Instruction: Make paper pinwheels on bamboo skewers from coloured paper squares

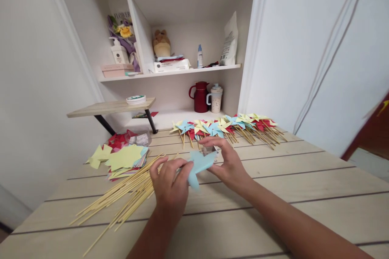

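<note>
Finished pinwheels [231,126] rowed along the tabletop's far edge; bamboo sticks [127,194] and paper squares [126,158] toward its left edge; red jug [200,97] shelved behind.

White walls [304,48], white shelf unit [188,4], pale plank table [304,186], daylight.

Both hands, left [170,188] and right [229,166], and forearms are bare: no sleeves, rings or watch.

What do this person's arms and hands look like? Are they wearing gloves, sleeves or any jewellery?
Both are bare. The left hand and right hand wear no gloves, and no rings show on the fingers in view. No watch or bracelet shows at either wrist. The forearms are uncovered as far as the picture's lower edge, so no sleeve is in view.
</note>
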